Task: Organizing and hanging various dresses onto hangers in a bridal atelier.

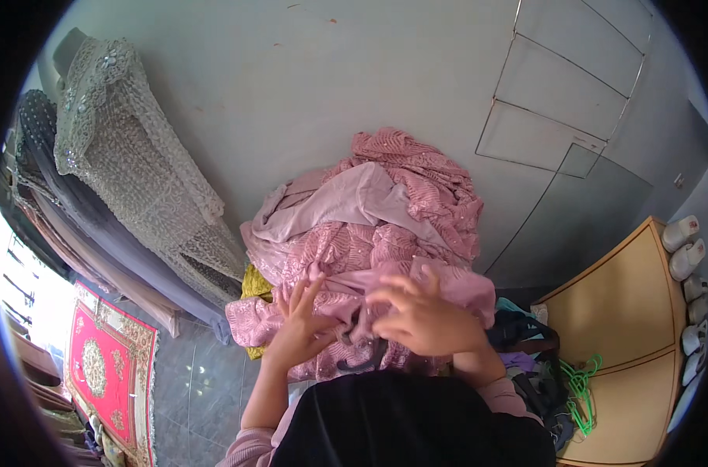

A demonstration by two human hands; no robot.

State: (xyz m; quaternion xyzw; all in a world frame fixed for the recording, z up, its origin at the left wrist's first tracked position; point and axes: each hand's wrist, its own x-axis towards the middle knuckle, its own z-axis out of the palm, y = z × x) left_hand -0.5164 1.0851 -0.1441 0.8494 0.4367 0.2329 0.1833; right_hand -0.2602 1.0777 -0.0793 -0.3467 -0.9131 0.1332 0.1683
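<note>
A large heap of pink patterned fabric (354, 251), dotted with small beads, lies in front of me against the wall. A smoother pale pink cloth (336, 204) is draped across its upper part. My left hand (301, 327) is over the near left part of the heap, fingers apart. To the right, my right hand (427, 318) is over the same pink fabric, slightly blurred, with its fingers spread. Between and below the hands shows a dark curved piece (360, 363), partly hidden by folds; I cannot tell what it is. Yellow fabric (257, 283) peeks out at the heap's left.
On the left stands a mannequin in a beaded silver-grey lace dress (126, 128), beside hanging long garments (120, 227). A red patterned rug (106, 373) lies on grey tiles. At right are a wooden cabinet (617, 292) topped with shoes (687, 260), green hangers (582, 388) and dark clothes (535, 373).
</note>
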